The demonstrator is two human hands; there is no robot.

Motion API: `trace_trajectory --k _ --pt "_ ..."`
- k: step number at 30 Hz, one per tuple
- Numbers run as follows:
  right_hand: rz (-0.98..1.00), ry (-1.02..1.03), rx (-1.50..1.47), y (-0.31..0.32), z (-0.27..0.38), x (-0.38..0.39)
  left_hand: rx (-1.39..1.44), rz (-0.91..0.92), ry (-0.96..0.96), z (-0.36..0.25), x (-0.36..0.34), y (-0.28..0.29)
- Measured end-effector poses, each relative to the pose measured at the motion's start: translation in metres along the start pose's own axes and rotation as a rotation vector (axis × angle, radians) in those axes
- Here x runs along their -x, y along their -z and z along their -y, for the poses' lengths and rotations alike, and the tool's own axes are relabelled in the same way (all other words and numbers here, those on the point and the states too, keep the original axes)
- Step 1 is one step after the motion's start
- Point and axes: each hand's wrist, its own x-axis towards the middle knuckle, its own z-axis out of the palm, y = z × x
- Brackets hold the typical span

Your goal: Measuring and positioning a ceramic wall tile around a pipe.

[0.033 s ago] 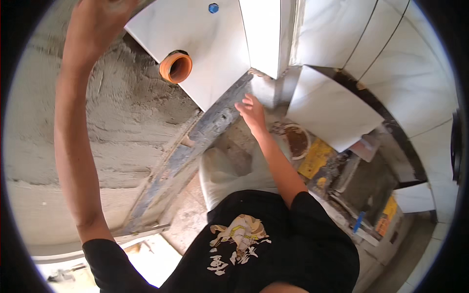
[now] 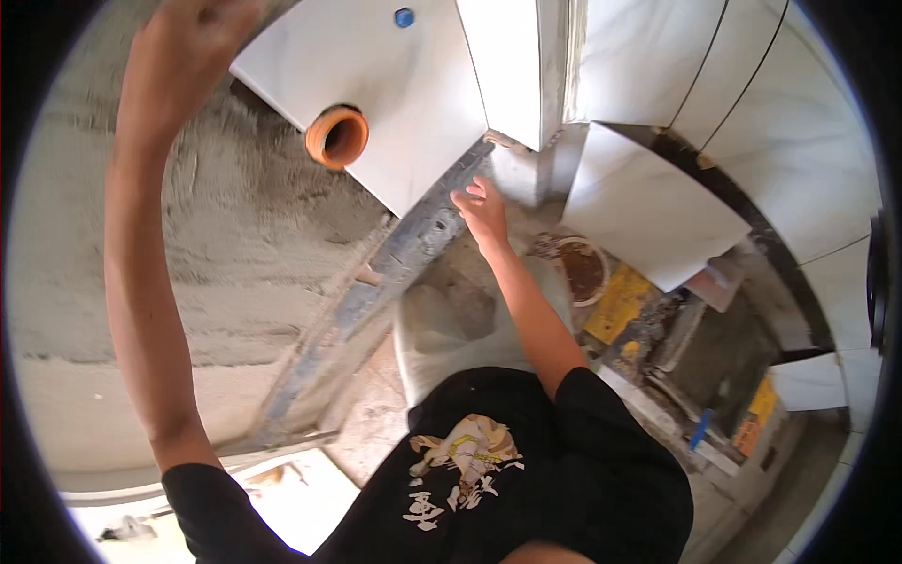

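Observation:
My left arm reaches up along the mortar-covered wall (image 2: 254, 216). My left hand (image 2: 197, 47) is at the top rim of the picture, near the upper left edge of a white marbled tile (image 2: 413, 85); its fingers are cut off and blurred. An orange pipe end (image 2: 336, 137) sticks out at the tile's lower left edge. Higher on the same tile sits a small blue plug (image 2: 404, 17). My right hand (image 2: 484, 216) hovers by the grey strip (image 2: 413, 230) below the tile, fingers apart and slightly bent, holding nothing.
A loose white tile (image 2: 653, 207) leans at the right, beside a round bucket (image 2: 583, 271) with brown contents. Past it lie a yellow bag (image 2: 620, 303), a dark grey mortar tray (image 2: 719, 362) and a blue-handled tool (image 2: 700, 430). Tiled wall (image 2: 799, 160) curves along the right.
The whole view has shifted slightly, so the loose tile, bucket and tray sit a little farther right. Both hands keep nearly the same places, and nothing was taken or let go.

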Motion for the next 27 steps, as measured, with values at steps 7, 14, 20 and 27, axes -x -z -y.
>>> trace_trajectory --k 7,14,20,27 --pt "-0.111 0.021 -0.146 -0.068 -0.031 -0.004 -0.106 0.204 -0.061 -0.018 0.007 -0.02" --pt "0.066 -0.02 -0.297 -0.056 -0.02 0.006 -0.206 0.21 -0.16 -0.022 0.005 -0.033" --pt "0.037 0.237 -0.088 -0.061 -0.023 0.005 -0.214 0.265 -0.103 -0.023 0.002 -0.026" --pt "0.0 0.225 -0.122 -0.059 -0.007 0.009 -0.157 0.245 -0.063 -0.02 0.005 -0.026"
